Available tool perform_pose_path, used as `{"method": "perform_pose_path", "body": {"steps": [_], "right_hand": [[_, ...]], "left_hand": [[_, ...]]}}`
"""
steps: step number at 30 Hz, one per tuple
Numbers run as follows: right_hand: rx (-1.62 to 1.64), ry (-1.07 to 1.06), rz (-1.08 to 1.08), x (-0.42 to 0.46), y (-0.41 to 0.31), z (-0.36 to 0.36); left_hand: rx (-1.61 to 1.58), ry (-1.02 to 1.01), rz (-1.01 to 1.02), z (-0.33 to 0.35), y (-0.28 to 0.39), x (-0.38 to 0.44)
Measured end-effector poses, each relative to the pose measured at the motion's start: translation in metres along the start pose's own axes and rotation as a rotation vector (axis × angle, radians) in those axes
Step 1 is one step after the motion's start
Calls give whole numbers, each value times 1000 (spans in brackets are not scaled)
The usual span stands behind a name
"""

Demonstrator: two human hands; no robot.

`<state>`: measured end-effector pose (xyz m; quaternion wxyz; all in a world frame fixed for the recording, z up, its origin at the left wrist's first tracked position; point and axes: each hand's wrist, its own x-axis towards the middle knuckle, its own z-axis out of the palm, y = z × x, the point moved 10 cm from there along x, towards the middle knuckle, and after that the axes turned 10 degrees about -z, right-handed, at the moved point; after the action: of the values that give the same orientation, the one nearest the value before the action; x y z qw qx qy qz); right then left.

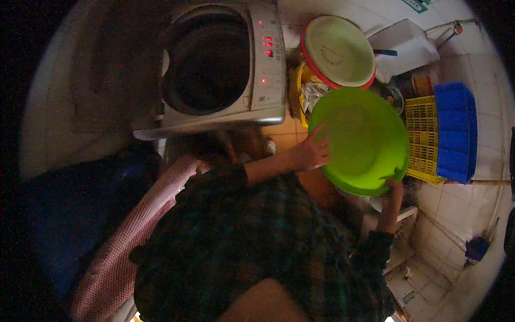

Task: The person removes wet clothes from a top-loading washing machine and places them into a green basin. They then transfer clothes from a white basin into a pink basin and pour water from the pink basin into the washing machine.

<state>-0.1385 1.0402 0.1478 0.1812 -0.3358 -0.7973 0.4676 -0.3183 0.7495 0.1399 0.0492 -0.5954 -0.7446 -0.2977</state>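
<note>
A bright green plastic basin (354, 137) is tilted in front of me, its inside facing up with nothing seen in it. At its left rim is my left hand (313, 153), fingers spread over the edge. My right hand (395, 188) grips the lower right rim. Just beyond it lies a pale basin (340, 50) stacked in a red basin (305, 56), above a yellow container (301, 90) with crumpled silvery plastic inside.
A top-loading washing machine (267, 64) with a dark lid and lit red indicators stands at the left. A white toilet cistern (406, 48), a yellow crate (420, 137) and a blue crate (455, 133) line the right wall. Pink textured cloth (136, 233) hangs at the lower left.
</note>
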Motion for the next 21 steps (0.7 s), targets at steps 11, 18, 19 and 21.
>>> {"method": "perform_pose_path", "body": {"steps": [11,18,19,21], "right_hand": [[-1021,-444,-440,98,199,85],[-1603,-712,-344,273,288,224],[-1587,-664,-287,290,285,229],[-1435,-404,-24,308,280,214]], "left_hand": [[-31,110,-479,-22,-171,-29],[442,208,-895,-138,-282,-177],[432,221,-944,-140,-283,-192],[530,163,-1065,-132,-282,-214]]}}
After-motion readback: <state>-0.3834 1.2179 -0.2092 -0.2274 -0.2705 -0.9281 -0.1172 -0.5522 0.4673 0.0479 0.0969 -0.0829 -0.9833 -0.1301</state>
